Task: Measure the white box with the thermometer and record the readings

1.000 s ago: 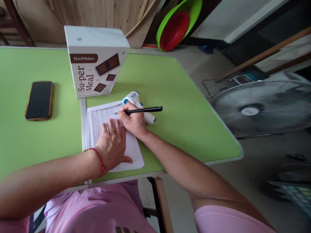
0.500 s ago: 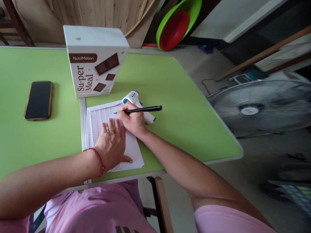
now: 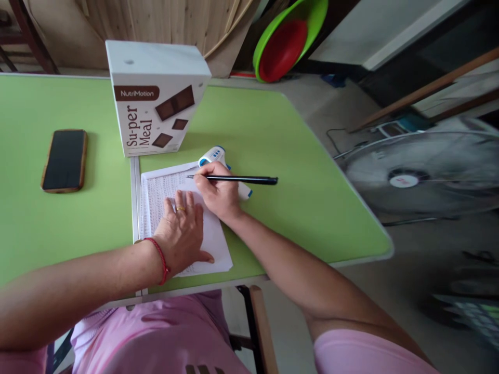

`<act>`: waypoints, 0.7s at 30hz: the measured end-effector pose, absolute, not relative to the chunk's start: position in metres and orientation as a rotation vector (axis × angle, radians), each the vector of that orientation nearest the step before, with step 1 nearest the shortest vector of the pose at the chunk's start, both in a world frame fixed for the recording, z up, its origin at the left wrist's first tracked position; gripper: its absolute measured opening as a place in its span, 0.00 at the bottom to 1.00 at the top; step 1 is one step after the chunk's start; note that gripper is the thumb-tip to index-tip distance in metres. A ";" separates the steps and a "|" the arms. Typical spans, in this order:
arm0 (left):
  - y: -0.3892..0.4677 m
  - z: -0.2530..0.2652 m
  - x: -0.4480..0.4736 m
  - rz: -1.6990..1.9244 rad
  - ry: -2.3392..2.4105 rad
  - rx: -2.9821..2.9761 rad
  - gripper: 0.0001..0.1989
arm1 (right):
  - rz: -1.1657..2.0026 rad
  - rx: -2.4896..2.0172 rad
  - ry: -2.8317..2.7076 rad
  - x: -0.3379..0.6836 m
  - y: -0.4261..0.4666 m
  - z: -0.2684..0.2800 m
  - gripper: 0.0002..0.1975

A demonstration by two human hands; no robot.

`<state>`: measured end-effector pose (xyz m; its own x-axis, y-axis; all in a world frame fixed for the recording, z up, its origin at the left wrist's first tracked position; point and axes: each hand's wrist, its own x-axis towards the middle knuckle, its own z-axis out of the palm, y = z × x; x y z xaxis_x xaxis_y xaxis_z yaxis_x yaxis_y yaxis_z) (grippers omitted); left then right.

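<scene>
1. I see one camera here, worn on the head, looking forward and steeply down across the worktop point(image 3: 304, 171).
2. Nearest the lens, the pink shirt point(image 3: 156, 332) fills seven o'clock; the left arm point(image 3: 86, 278) enters from eight, the right arm point(image 3: 288, 259) from between four and five.
3. The left hand point(image 3: 181, 228), right hand point(image 3: 220, 192) and paper point(image 3: 214, 249) lie close by, off-centre towards eight and nine.
4. Farther off stand the wooden boards point(image 3: 167, 23) at eleven, green basin point(image 3: 316, 21) at one, fan point(image 3: 404, 179) at three.

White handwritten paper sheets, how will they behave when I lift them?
The white handwritten paper sheets would probably flop, since they look thin. Their uneven left edges suggest they're loose and might slide apart. They'd likely drag under the left hand, which lies flat over them.
</scene>
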<state>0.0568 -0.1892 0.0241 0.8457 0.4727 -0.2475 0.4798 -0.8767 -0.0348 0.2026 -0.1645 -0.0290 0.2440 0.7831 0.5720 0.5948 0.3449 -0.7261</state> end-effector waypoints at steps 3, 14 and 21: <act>-0.190 0.024 0.057 -0.414 0.775 2.982 0.53 | 0.060 -1.274 -1.580 0.207 -0.167 -0.019 0.04; -0.140 0.067 0.043 -0.585 0.689 2.944 0.23 | -0.277 -1.577 -2.350 0.239 -0.176 -0.004 0.15; -0.049 0.062 0.002 -0.472 1.701 2.679 0.34 | -0.180 -1.781 -2.428 0.231 -0.182 0.014 0.20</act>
